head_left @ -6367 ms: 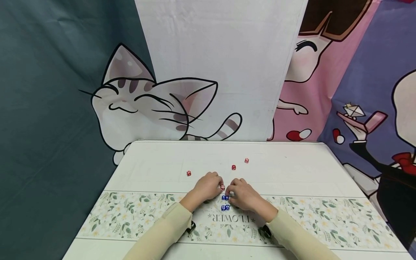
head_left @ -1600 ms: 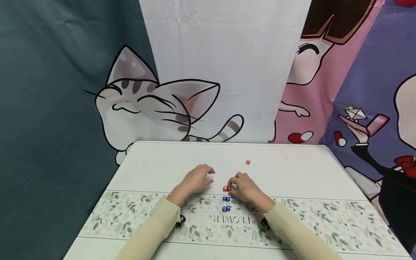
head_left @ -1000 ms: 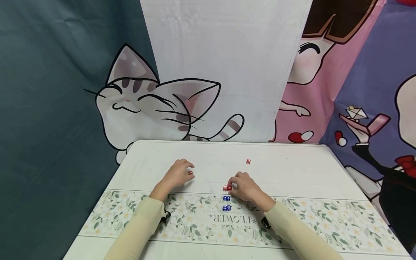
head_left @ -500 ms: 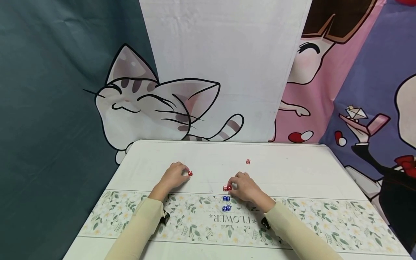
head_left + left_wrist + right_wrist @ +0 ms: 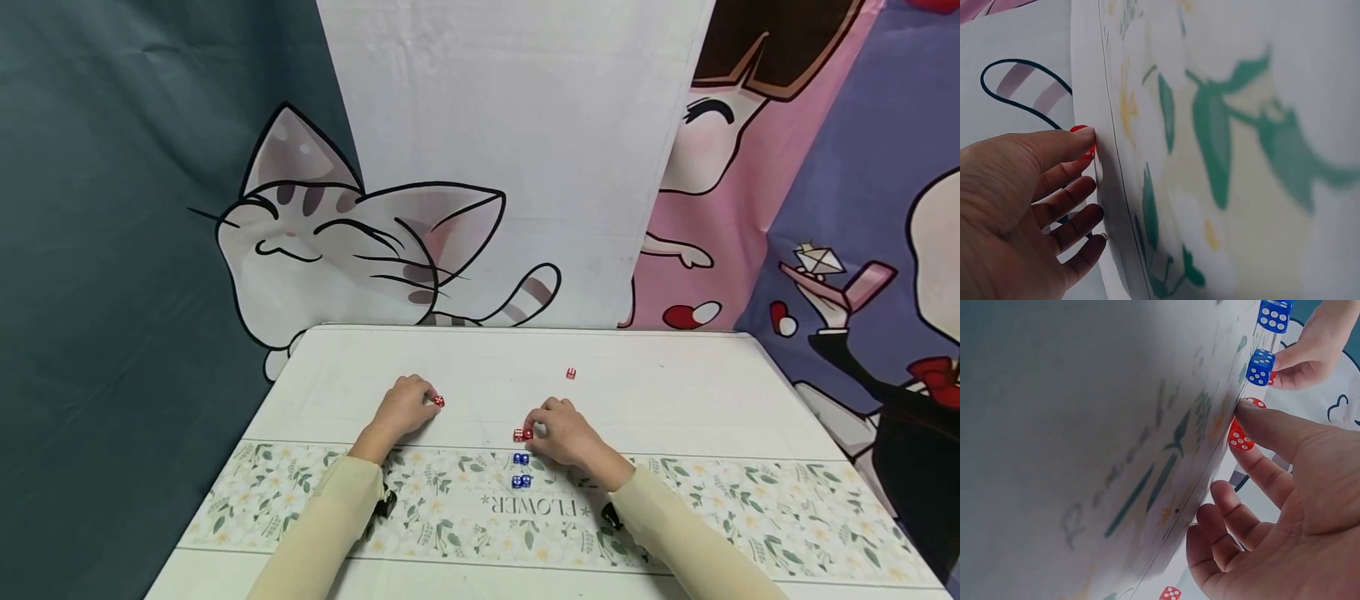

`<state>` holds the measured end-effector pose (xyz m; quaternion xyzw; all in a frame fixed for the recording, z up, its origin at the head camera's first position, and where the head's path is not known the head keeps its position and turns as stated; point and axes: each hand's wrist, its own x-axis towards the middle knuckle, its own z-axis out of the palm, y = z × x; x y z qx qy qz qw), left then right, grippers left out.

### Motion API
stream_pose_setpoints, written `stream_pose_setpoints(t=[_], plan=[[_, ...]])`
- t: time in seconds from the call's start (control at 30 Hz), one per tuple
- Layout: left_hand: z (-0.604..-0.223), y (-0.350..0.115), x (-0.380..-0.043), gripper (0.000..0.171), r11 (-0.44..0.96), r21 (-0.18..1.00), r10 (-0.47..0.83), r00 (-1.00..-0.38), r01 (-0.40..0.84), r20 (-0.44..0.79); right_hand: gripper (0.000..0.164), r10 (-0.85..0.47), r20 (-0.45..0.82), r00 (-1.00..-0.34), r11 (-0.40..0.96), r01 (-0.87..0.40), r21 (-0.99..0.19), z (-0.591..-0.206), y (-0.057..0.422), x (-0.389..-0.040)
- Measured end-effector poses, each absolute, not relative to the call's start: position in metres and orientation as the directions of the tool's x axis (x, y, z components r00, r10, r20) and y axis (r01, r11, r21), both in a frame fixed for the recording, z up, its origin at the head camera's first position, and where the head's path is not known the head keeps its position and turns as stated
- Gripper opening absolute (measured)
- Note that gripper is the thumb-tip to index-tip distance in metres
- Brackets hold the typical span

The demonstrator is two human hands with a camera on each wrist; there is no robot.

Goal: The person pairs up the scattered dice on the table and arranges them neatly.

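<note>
My left hand [image 5: 402, 406] pinches a red die [image 5: 439, 402] between thumb and forefinger at the left of the white table. In the left wrist view, the thumb covers most of this die. My right hand [image 5: 564, 433] holds another red die [image 5: 1240, 437] between thumb and forefinger near the middle. Against that one sits a further red die [image 5: 518, 435], showing white pips. Closer to me, a pair of blue dice [image 5: 521, 458] lies side by side, and a second blue pair [image 5: 521, 482] lies just in front of it.
A lone red die [image 5: 571, 373] lies farther back, right of the middle. The table [image 5: 675, 383] carries a printed floral band [image 5: 300, 492]. Behind it hangs a cloth backdrop [image 5: 525, 100] with a cartoon cat.
Two red dice now sit together behind the blue pairs; one was farther back earlier. My left hand has gone left from the middle and taken hold of a red die. My right hand stays put lately.
</note>
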<state>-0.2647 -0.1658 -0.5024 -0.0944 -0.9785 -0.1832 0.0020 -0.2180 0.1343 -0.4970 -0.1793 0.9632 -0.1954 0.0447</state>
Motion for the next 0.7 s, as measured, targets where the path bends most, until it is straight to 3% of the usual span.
stream_pose_setpoints(t=[0.7], plan=[[-0.501, -0.134, -0.26, 0.014, 0.9, 0.34, 0.267, -0.961, 0.273, 0.065, 0.014, -0.364, -0.011, -0.931, 0.86, -0.332, -0.388, -0.497, 0.134, -0.217]])
